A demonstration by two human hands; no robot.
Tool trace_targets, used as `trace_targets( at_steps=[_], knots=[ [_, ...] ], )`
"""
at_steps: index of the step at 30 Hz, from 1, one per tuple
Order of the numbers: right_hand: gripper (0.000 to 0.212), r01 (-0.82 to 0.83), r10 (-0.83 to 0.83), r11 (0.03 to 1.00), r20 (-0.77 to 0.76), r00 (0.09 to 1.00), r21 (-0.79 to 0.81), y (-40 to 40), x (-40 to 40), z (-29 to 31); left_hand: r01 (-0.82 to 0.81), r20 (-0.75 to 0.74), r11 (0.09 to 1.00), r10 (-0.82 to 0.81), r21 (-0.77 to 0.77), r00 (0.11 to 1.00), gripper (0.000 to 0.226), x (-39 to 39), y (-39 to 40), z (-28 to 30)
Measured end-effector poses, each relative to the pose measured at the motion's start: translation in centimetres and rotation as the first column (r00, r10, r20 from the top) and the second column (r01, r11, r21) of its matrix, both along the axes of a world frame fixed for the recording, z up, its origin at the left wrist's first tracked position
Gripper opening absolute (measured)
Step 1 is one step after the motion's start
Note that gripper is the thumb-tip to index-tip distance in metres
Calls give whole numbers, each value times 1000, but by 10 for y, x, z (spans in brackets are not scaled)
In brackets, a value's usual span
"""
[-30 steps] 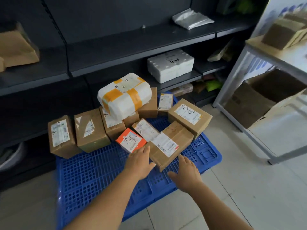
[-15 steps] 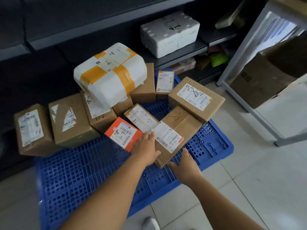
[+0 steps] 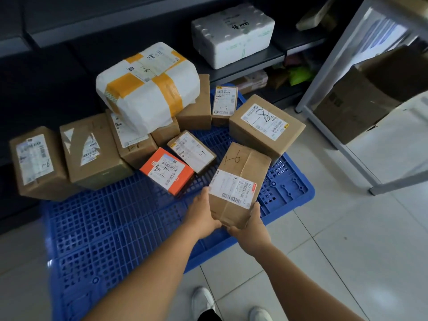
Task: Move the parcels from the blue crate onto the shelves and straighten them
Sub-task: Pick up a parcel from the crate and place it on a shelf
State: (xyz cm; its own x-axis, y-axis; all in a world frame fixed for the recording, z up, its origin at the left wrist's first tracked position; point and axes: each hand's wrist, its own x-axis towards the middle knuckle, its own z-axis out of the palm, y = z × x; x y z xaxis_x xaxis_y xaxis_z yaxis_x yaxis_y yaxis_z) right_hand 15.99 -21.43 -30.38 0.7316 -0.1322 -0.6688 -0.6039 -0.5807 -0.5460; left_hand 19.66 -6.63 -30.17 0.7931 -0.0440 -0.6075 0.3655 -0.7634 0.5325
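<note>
A brown cardboard parcel (image 3: pixel 240 179) with a white label and a handwritten mark sits tilted at the near edge of the blue crate (image 3: pixel 120 230). My left hand (image 3: pixel 202 215) grips its near left side and my right hand (image 3: pixel 251 227) grips its near right corner from below. Behind it lie an orange parcel (image 3: pixel 166 170), several brown boxes and a white bundle with yellow tape (image 3: pixel 148 86) stacked on top of others. The dark shelves (image 3: pixel 247 66) run along the back.
A white foam box (image 3: pixel 234 31) stands on the low shelf. A grey metal table frame (image 3: pixel 331 72) with a large cardboard box (image 3: pixel 361 98) under it stands at the right. Tiled floor (image 3: pixel 347 251) and my white shoes (image 3: pixel 203 302) are below.
Both hands have closed round the near end of the brown parcel and lifted it slightly toward me. The view has moved closer and lower.
</note>
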Motion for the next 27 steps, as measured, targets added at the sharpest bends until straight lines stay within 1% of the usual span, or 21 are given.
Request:
trace_targets(
  at_steps=[1, 3, 5, 6, 8, 11, 14, 16, 20, 23, 27],
  knots=[
    [97, -5, 5, 1000, 4, 1000, 2, 1, -4, -1, -26, 21, 1000, 26, -2, 999, 94, -6, 0, 1],
    [100, 12, -12, 1000, 30, 999, 8, 1, -10, -3, -87, 38, 996, 87, -9, 996, 98, -16, 0, 5],
    [98, 36, -37, 999, 52, 998, 19, -2, -15, -4, -123, 43, 992, 124, -17, 991, 90, -28, -2, 8],
    [99, 40, -41, 999, 61, 997, 26, -4, -18, -4, -142, 45, 990, 142, -22, 989, 84, -34, -4, 10],
    [102, 30, -33, 999, 77, 996, 30, -12, -25, -1, -204, 31, 978, 206, -47, 978, 78, -50, -11, 14],
    [95, 1, -3, 1000, 82, 997, 29, -28, -37, 4, -281, 11, 956, 283, -78, 959, 76, -72, -24, 21],
    [87, -57, 55, 998, 87, 995, 22, -44, -48, 17, -334, 24, 939, 337, -82, 941, 86, -92, -37, 33],
    [85, -102, 100, 995, 122, 987, 15, -53, -52, 31, -378, 45, 918, 386, -117, 922, 88, -105, -46, 44],
    [87, -238, 226, 971, 237, 945, 23, -66, -55, 69, -463, 142, 864, 493, -197, 859, 89, -129, -58, 76],
    [94, -341, 313, 940, 337, 888, 27, -67, -58, 103, -517, 248, 824, 564, -230, 788, 90, -147, -61, 105],
    [97, -455, 396, 890, 428, 813, 40, -53, -67, 144, -580, 374, 771, 635, -262, 676, 91, -174, -53, 144]
  ],
)
